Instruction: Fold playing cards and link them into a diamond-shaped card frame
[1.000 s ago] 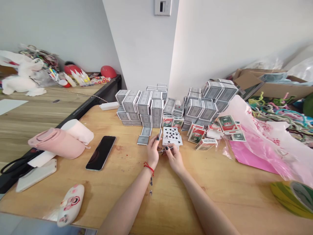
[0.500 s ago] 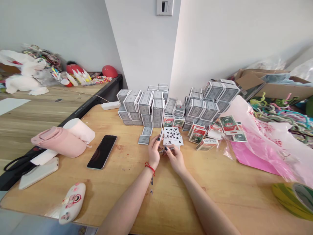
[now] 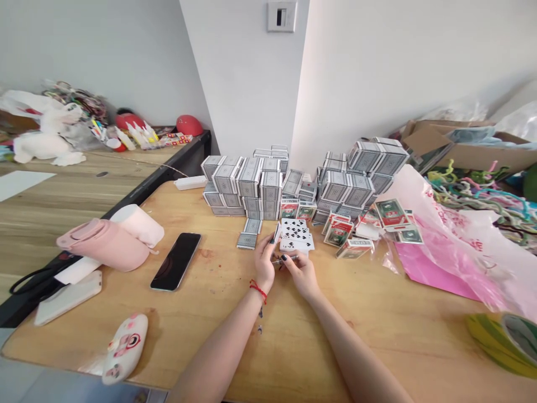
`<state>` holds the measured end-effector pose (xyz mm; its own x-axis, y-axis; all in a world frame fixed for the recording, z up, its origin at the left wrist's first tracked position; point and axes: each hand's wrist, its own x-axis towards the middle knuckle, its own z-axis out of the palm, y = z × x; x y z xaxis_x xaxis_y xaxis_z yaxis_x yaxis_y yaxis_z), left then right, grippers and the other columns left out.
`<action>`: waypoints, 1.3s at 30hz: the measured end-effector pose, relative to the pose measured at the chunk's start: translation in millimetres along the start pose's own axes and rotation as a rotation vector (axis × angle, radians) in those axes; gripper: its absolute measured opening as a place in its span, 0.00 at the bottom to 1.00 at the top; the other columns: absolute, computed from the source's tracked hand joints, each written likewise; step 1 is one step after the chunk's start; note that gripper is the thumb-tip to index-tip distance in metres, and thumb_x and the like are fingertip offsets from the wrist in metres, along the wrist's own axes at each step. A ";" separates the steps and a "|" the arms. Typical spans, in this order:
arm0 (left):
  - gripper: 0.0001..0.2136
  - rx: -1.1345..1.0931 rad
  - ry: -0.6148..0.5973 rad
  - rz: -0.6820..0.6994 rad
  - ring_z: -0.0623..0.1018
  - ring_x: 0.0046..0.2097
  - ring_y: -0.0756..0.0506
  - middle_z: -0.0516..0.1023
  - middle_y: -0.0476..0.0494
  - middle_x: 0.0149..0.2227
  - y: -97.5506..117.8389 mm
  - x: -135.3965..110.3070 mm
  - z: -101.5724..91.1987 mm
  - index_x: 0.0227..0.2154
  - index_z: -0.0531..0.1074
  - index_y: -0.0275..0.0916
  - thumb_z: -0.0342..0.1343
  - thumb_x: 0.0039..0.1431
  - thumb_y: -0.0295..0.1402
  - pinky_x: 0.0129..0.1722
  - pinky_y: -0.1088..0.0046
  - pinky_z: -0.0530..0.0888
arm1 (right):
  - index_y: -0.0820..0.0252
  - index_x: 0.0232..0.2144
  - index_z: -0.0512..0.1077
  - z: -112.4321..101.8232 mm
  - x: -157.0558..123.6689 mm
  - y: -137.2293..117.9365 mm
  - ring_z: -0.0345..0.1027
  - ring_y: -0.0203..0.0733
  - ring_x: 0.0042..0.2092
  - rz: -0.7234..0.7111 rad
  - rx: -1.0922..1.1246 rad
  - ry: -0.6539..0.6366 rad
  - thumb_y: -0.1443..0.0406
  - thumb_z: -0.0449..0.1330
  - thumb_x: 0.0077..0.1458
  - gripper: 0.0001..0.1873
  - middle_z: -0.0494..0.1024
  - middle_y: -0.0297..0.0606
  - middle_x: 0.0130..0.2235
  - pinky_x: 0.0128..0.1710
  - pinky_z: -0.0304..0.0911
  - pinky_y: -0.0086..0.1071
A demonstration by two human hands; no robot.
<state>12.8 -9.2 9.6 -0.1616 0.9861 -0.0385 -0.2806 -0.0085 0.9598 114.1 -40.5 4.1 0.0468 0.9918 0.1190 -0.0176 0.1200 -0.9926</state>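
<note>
My left hand (image 3: 265, 258), with a red string bracelet on its wrist, is closed on playing cards (image 3: 277, 230) held upright and seen nearly edge-on. Close beside it, my right hand (image 3: 300, 271) pinches more playing cards (image 3: 289, 258) between thumb and fingers; their number cannot be told. Just beyond both hands lie face-up spade cards (image 3: 294, 230) on the wooden table (image 3: 235, 302). To the left of them are a few patterned card backs (image 3: 247, 240). Stacks of card decks with grey backs (image 3: 250, 179) rise behind.
More deck stacks (image 3: 346, 187) and green-and-red card boxes (image 3: 338, 232) stand to the right, near pink plastic (image 3: 436, 268). On the left lie a phone (image 3: 176, 262), a pink tumbler (image 3: 104, 244) and a white decorated case (image 3: 126, 347). Yellow tape (image 3: 482, 336) sits at front right.
The view has shifted very slightly. Both hands stay in nearly the same place, still gripping cards, and the things on the table have not moved.
</note>
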 end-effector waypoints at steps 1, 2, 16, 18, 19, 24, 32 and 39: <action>0.17 -0.007 0.004 -0.004 0.74 0.35 0.46 0.76 0.40 0.40 -0.1 0.1 -0.1 0.40 0.73 0.35 0.49 0.51 0.38 0.27 0.76 0.67 | 0.61 0.28 0.71 -0.2 0.1 -0.6 0.67 0.37 0.25 0.003 0.004 -0.007 0.56 0.58 0.49 0.12 0.73 0.35 0.24 0.28 0.65 0.31; 0.17 -0.016 0.009 -0.006 0.74 0.35 0.46 0.76 0.39 0.40 -0.3 0.2 -0.4 0.41 0.72 0.35 0.50 0.51 0.39 0.27 0.76 0.67 | 0.61 0.28 0.71 -0.3 0.2 -1.0 0.67 0.37 0.25 0.006 0.009 -0.012 0.56 0.58 0.48 0.13 0.73 0.35 0.24 0.28 0.65 0.31; 0.19 -0.109 0.008 -0.056 0.73 0.28 0.50 0.77 0.39 0.38 -3.4 0.2 -1.3 0.41 0.72 0.35 0.51 0.49 0.40 0.24 0.76 0.65 | 0.61 0.28 0.71 3.3 -2.8 -3.7 0.68 0.39 0.27 0.029 0.010 0.029 0.55 0.59 0.48 0.13 0.75 0.37 0.25 0.29 0.65 0.34; 0.19 -0.113 0.006 -0.048 0.73 0.29 0.49 0.77 0.39 0.39 -3.5 0.2 -1.4 0.41 0.72 0.35 0.51 0.49 0.40 0.25 0.76 0.66 | 0.61 0.29 0.72 3.9 -2.8 -3.2 0.68 0.40 0.27 0.030 0.009 0.046 0.55 0.59 0.48 0.13 0.76 0.38 0.27 0.30 0.66 0.34; 0.19 -0.112 0.004 -0.047 0.74 0.30 0.49 0.77 0.39 0.39 -3.6 0.1 -1.4 0.41 0.72 0.35 0.51 0.49 0.40 0.26 0.76 0.66 | 0.61 0.29 0.72 4.1 -2.7 -2.8 0.68 0.40 0.28 0.033 0.006 0.052 0.56 0.59 0.48 0.13 0.76 0.38 0.27 0.30 0.66 0.34; 0.19 -0.094 0.008 -0.061 0.72 0.26 0.51 0.76 0.40 0.39 -4.3 0.0 -1.1 0.41 0.72 0.35 0.50 0.50 0.41 0.23 0.77 0.65 | 0.61 0.29 0.72 3.9 -2.8 0.2 0.69 0.40 0.28 0.050 -0.005 0.045 0.56 0.59 0.48 0.13 0.76 0.38 0.26 0.30 0.66 0.34; 0.19 -0.104 -0.014 -0.058 0.71 0.25 0.51 0.76 0.40 0.39 -1.9 3.0 -2.1 0.42 0.71 0.34 0.50 0.50 0.40 0.23 0.76 0.66 | 0.59 0.29 0.72 0.1 0.5 2.4 0.69 0.41 0.32 0.001 0.026 -0.024 0.58 0.61 0.45 0.11 0.76 0.38 0.31 0.35 0.66 0.35; 0.22 -0.229 -0.136 -0.123 0.74 0.42 0.44 0.74 0.41 0.44 0.0 10.7 -1.9 0.49 0.66 0.38 0.48 0.52 0.41 0.34 0.72 0.71 | 0.59 0.27 0.71 -6.4 5.1 0.4 0.67 0.39 0.28 0.060 0.083 -0.037 0.57 0.62 0.44 0.11 0.75 0.36 0.28 0.31 0.66 0.34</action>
<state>9.3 1.1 8.7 0.0109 0.9951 -0.0985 -0.4987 0.0908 0.8620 120.7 -35.7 4.1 0.0064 0.9981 0.0615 -0.1020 0.0619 -0.9929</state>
